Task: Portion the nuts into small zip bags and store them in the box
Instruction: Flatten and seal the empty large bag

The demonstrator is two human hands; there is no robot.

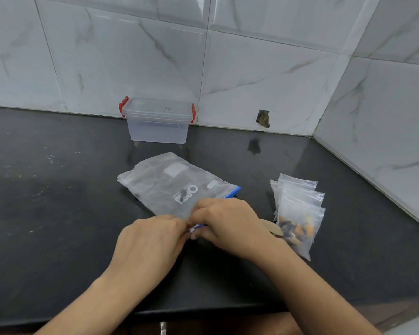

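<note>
A large clear zip bag [169, 187] with a blue seal strip lies flat on the black counter [58, 213], nearly empty. My left hand [150, 240] and my right hand [228, 221] meet at its near edge, both pinching the seal strip. To the right, several small zip bags [298, 209] lie stacked; the front one holds mixed nuts. A clear plastic box [157, 122] with red latches stands shut against the back wall. A wooden spoon tip [272, 228] peeks out behind my right wrist.
White marble-look tiled walls close the counter at the back and right. A dark hole [263, 119] sits in the back wall tile near the corner. The counter's front edge [203, 313] runs below my forearms.
</note>
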